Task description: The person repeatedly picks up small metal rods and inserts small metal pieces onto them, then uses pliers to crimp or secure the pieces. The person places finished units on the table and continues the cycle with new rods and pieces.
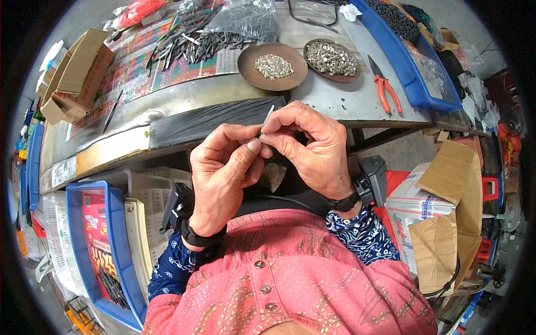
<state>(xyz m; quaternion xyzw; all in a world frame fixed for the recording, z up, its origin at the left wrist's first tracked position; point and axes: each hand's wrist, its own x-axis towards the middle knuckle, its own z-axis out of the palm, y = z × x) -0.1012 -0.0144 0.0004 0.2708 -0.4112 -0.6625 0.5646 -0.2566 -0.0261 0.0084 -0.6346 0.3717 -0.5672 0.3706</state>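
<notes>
Cluttered workbench (346, 103), both hands (268, 162) raised together, fingertips pinching thin metal pin (267, 116).

A small-parts workshop is showing here: a worn metal workbench (346, 100) is carrying two dishes of metal pieces (330, 58), with orange-handled pliers (385, 89) lying right of them and blue bins (410, 78) sitting beyond.

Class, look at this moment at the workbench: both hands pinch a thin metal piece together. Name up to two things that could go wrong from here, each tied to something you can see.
1. The thin metal piece is held only by fingertips of the left hand and right hand, over the gap before the bench edge; it could slip and drop out of sight.
2. Its narrow end sticks up near the fingers and might prick them.
</notes>
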